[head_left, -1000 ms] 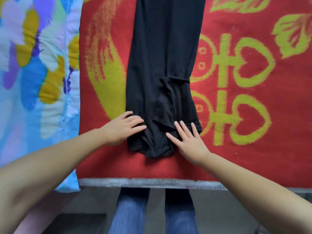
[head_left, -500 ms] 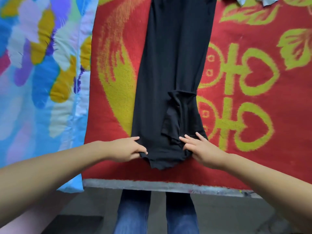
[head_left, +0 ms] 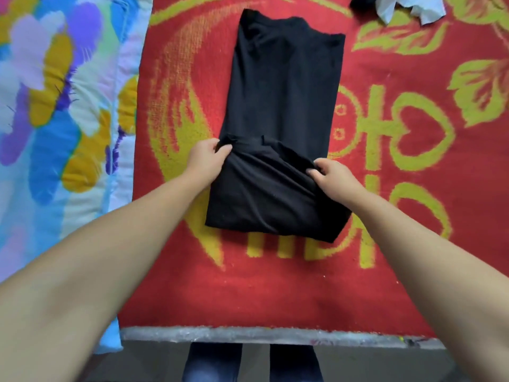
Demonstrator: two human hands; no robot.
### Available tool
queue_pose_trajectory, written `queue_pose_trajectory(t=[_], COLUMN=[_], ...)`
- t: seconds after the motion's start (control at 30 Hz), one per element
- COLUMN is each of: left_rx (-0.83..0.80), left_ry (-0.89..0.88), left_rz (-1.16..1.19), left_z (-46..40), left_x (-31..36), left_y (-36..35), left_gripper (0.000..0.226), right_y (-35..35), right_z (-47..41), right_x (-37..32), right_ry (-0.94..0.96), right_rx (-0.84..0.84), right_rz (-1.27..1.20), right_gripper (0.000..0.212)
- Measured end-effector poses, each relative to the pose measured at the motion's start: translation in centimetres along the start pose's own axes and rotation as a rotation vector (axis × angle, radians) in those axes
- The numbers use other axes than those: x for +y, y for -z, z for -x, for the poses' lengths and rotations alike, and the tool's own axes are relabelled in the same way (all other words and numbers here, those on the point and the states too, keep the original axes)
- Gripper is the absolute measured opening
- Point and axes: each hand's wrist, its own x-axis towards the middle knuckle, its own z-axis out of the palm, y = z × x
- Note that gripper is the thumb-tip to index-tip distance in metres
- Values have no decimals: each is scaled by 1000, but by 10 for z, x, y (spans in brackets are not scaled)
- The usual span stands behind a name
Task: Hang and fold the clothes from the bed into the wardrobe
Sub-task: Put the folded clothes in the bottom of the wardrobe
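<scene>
A black garment (head_left: 281, 106) lies lengthwise on the red and yellow bed cover (head_left: 275, 285), its near end folded up over itself into a doubled flap. My left hand (head_left: 206, 161) pinches the left corner of that flap. My right hand (head_left: 334, 176) grips the flap's right corner, fingers curled into the cloth. Both hands hold the folded edge about halfway along the garment.
A colourful floral quilt (head_left: 55, 119) covers the bed's left side. White and dark clothes (head_left: 407, 8) lie at the top right. The bed's grey front edge (head_left: 275, 333) runs along the bottom, with my jeans-clad legs (head_left: 212, 362) below it.
Both hands took hold of the garment's near end and carried it away from me, folding it up over the middle. The view has shifted further over the bed.
</scene>
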Motion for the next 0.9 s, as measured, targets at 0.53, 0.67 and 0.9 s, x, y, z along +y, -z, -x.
queue_pose_trajectory(t=[0.53,0.67,0.9], left_rx=[-328,-288,-823], left_ry=[-730,-735,-325], left_rz=[-1068,-998,-925], left_z=[63,68,98], left_x=[-77,-74,-25], left_y=[-35,-32,-13], left_gripper=[105,71,78], right_y=[-67,-56,-25], right_z=[56,62,88], right_x=[27,11,-4], right_ry=[386,327,309], right_rx=[-117,-192,-588], right_rz=[706,716,629], right_gripper=[107,94,88])
